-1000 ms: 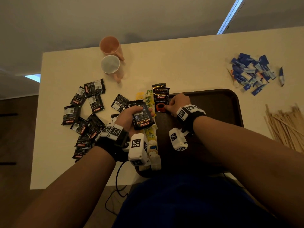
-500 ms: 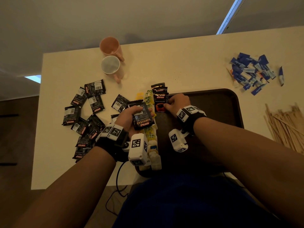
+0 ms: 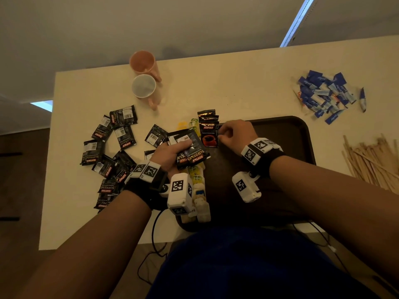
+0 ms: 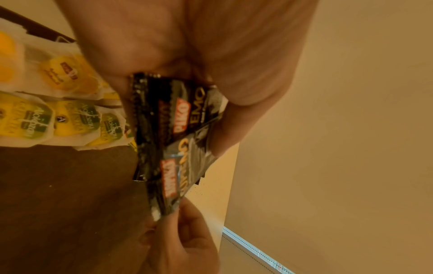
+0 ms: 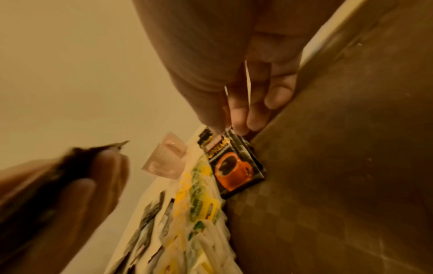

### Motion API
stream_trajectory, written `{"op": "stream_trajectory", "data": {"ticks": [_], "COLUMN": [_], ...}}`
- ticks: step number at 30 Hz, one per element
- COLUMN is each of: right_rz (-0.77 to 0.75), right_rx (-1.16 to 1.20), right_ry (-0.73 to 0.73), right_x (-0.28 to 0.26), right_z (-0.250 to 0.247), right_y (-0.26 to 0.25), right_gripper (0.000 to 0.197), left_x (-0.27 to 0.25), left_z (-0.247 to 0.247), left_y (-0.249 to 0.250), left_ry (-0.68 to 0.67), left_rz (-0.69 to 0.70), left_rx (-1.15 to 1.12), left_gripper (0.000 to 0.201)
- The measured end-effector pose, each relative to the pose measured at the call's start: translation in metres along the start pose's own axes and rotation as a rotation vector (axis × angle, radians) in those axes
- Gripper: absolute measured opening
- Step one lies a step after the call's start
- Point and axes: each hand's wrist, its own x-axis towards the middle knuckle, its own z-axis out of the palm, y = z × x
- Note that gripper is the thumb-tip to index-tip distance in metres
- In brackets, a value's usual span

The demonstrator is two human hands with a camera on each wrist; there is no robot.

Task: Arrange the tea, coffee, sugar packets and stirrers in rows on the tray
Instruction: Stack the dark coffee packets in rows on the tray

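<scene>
Fingers of right hand (image 3: 234, 134) pinch coffee packet (image 3: 209, 134) on tray (image 3: 302, 134).

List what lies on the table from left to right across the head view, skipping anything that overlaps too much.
Scattered coffee packets → left hand holding coffee packets → right hand → tray → wooden stirrers.

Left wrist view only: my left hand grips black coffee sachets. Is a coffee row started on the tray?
Observer: Yes, black sachets printed with an orange cup overlap in a short row at the dark brown tray's far left corner.
Operator: Any coffee still loose?
Observer: Many scattered black sachets lie on the cream table, left of the tray.
Operator: What else remains off it?
Observer: Blue-and-white sugar packets and wooden stirrers lie on the table's right side.
</scene>
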Motion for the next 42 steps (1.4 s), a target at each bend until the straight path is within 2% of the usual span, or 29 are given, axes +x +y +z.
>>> {"op": "stream_trajectory", "data": {"ticks": [3,5,8,11,12,14,16,17,20,23,26,33,42], "right_rz": [-0.257,-0.419,-0.582,-0.659,-0.653,-0.595,-0.462,-0.365,-0.112,0.033,0.156,0.219,0.287], "right_rx": [0.1,0.093,0.026,0.023,0.034,0.066,0.14,0.178,0.155,0.106,0.132,0.106,0.092], "right_ry": [0.012,0.021,0.067,0.151,0.172,0.225,0.261,0.248,0.112,-0.074,-0.149,-0.127,-0.153], "right_x": [-0.016,-0.023,-0.026,-0.023,-0.022,-0.02,-0.018,-0.016,-0.008,-0.001,0.006,0.018,0.024], "right_z": [-0.008,-0.011,-0.009,-0.005,-0.005,-0.006,-0.012,-0.015,-0.021,-0.015,-0.004,0.021,0.023], "right_y": [-0.014,-0.022,-0.026,-0.021,-0.019,-0.015,-0.011,-0.009,0.004,0.016,0.022,0.013,0.009], "right_gripper": [0.035,0.044,0.036,0.026,0.024,0.02,0.016,0.014,0.012,0.009,0.017,0.027,0.026], "left_x": [0.012,0.009,0.001,-0.001,-0.002,-0.01,-0.01,-0.009,-0.011,-0.011,-0.01,-0.005,-0.003], "left_z": [-0.006,-0.004,0.0,-0.001,0.0,0.004,0.007,0.008,0.007,0.009,0.011,0.009,0.007], "left_y": [-0.008,-0.007,-0.003,-0.002,-0.001,0.002,0.001,0.0,-0.002,-0.001,0.0,-0.004,-0.003], "left_ry": [0.003,0.005,0.015,0.007,0.0,-0.049,-0.081,-0.08,-0.092,-0.117,-0.129,-0.147,-0.145], "left_rz": [0.03,0.05,0.048,0.025,0.007,-0.026,-0.068,-0.087,-0.094,-0.1,-0.095,-0.091,-0.093], "left_rx": [0.066,0.09,0.14,0.141,0.126,-0.02,-0.195,-0.238,-0.281,-0.264,-0.27,-0.29,-0.313], "left_gripper": [0.091,0.097,0.085,0.104,0.104,0.076,0.05,0.045,0.046,0.044,0.044,0.046,0.045]}}
